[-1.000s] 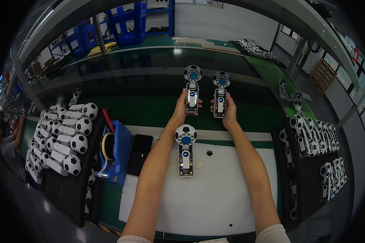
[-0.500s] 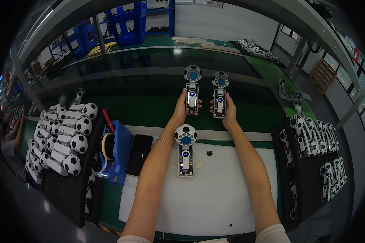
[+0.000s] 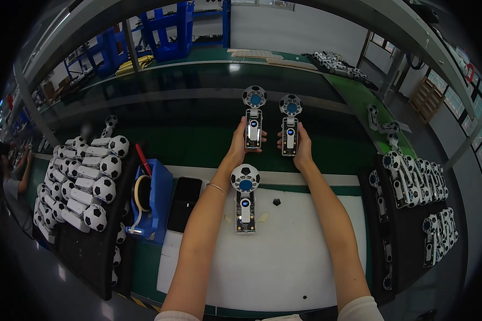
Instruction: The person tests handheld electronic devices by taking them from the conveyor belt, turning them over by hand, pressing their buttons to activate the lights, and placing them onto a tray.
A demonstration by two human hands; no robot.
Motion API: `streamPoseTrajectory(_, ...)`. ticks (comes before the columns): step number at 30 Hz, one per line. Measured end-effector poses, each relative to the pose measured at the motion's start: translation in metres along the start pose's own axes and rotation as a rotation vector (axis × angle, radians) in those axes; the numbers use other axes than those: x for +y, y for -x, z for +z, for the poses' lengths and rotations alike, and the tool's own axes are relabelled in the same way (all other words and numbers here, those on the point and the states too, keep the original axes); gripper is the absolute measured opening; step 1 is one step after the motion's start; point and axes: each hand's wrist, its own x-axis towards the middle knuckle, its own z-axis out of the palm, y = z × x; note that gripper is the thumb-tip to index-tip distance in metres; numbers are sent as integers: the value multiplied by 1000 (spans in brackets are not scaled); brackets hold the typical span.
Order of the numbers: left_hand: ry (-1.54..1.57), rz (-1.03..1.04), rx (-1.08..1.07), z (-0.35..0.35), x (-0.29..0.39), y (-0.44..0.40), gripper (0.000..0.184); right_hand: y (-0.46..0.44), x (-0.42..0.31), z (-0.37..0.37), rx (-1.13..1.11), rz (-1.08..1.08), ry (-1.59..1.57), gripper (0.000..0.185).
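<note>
A narrow gap parts the left-hand device (image 3: 254, 128) and right-hand device (image 3: 290, 136) — nearer, the loose device (image 3: 245, 214) obstructs the white mat (image 3: 284, 257), with passing room rightward.

Ball-topped devices (image 3: 254, 134) hide much of the left hand (image 3: 236, 145) and right hand (image 3: 304, 150), their displays (image 3: 253, 124) between thumbs (image 3: 301, 131) and fingers (image 3: 279, 140) too small to read, as a co-worker (image 3: 13, 184) far left of the fingers blurs into shadow.

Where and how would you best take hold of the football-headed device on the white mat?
The device: probably by its narrow body, from above and the right, pinching the long straight edges. It lies flat, and the left forearm crowds its other side.
</note>
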Motion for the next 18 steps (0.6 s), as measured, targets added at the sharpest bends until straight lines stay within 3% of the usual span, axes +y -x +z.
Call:
streamPoseTrajectory(14, -10, 2, -5, 1, 1, 0, 69, 0, 0, 0, -7, -2, 8, 55)
streamPoseTrajectory(18, 14, -3, -5, 0, 1, -1, 60, 0, 0, -1, -7, -2, 9, 53)
